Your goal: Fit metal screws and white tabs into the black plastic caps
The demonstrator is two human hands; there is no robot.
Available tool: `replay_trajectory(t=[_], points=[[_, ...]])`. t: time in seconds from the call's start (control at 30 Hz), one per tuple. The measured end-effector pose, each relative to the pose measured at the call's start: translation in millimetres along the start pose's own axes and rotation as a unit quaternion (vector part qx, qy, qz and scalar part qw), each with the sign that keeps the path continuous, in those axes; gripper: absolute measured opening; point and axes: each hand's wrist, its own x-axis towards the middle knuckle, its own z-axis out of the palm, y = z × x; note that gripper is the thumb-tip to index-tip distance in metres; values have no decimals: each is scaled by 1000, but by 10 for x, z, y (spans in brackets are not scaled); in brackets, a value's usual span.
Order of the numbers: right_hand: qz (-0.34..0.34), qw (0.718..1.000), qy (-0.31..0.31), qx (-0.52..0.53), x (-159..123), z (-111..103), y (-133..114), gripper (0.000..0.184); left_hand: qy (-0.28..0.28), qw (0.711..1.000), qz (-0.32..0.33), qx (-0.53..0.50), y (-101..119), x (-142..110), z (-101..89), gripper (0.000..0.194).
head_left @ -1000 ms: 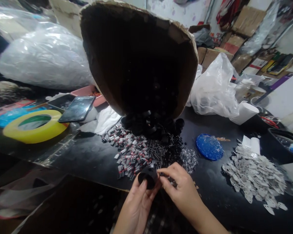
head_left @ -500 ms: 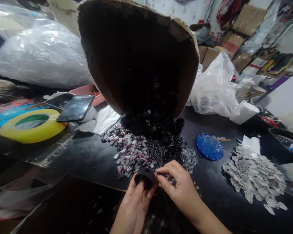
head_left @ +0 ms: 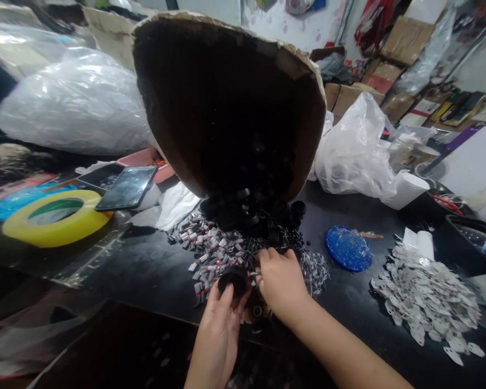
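Your left hand [head_left: 221, 329] is clamped on a black hollow cylindrical part [head_left: 233, 281], its thumb at the rim of the open end, which faces you; the part is held above the near edge of the bench [head_left: 146, 270]. Your right hand [head_left: 281, 278] lies just beside it, fingers curled down at the heap of small parts; a small metallic piece [head_left: 254, 275] shows at its fingertips, but you cannot tell whether they are closed on it. The two hands are near each other, forearms spread apart. Directly beyond them, a large container with a rough cardboard rim [head_left: 316, 70] lies with its dark mouth toward you, black parts [head_left: 259, 219] heaped at its lower lip. To the left of your right hand spread grey pieces with red bands [head_left: 214, 243]; to its right lie small silvery pieces [head_left: 315, 270]. Farther right are a blue round lid [head_left: 348, 248], its surface apparently covered with clear film, and a broad pile of thin, pale flat plates [head_left: 429, 302], with a white plastic bag [head_left: 352, 154] behind. On the left side rest a yellow tape roll [head_left: 24, 224], a dark-screened device [head_left: 127, 187] propped at a tilt, and a pink tray [head_left: 166, 172] beyond it.
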Motion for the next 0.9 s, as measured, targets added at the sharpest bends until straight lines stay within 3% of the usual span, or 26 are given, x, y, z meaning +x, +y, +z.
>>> replay_trajectory(t=[0.17, 0.27, 0.4, 0.5, 0.6, 0.7, 0.9], points=[[-3, 998, 5, 60, -29, -101, 64, 13, 25, 1000, -6, 5, 30, -16, 18, 45], [20, 981, 28, 189, -243, -210, 166, 15, 23, 1000, -15, -5, 28, -88, 37, 36], [145, 853, 48, 499, -640, -312, 350, 19, -41, 998, -38, -27, -82, -212, 83, 28], [191, 815, 53, 544, -862, -340, 463, 19, -84, 991, -100, -15, -218, -266, 125, 32], [216, 805, 91, 545, -989, -363, 551, 17, -88, 986, -142, -8, -337, -286, 199, 38], [214, 807, 111, 539, -1049, -377, 620, 15, -72, 989, -128, -4, -420, -298, 297, 42], [170, 867, 154, 443, -1066, -325, 698, 11, -54, 992, -107, 45, -550, -302, 383, 47]])
